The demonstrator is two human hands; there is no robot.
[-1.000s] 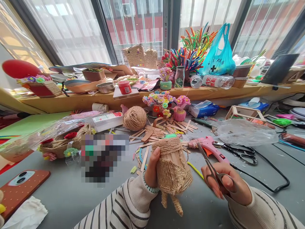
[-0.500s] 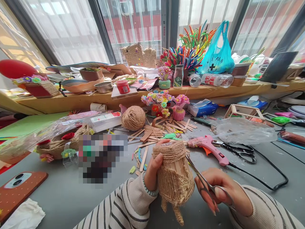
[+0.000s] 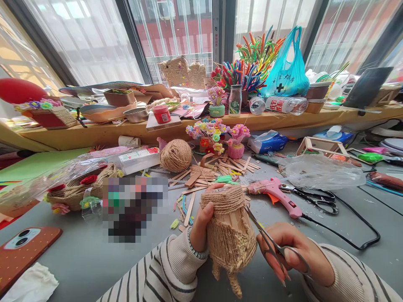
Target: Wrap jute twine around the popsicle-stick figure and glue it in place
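My left hand [image 3: 203, 226] is closed around the left side of a twine-wrapped craft piece [image 3: 231, 235], its thumb pressed on the upper band of twine. Bare wooden sticks show through a gap in the wrapping, and two stubby twine-covered legs point down toward me. A pair of metal scissors [image 3: 271, 243] is in my right hand [image 3: 291, 249], with fingers through the handle loops. The scissor tips reach the right edge of the craft piece, just under the upper twine band. Whether they touch a strand there I cannot tell.
A pink glue gun [image 3: 278, 195] with its black cord lies right of centre, beside black-handled scissors [image 3: 319, 201]. Behind are loose craft sticks [image 3: 201, 176] and a twine ball [image 3: 175, 155]. A phone [image 3: 30, 256] and a twine basket [image 3: 71, 195] are at left.
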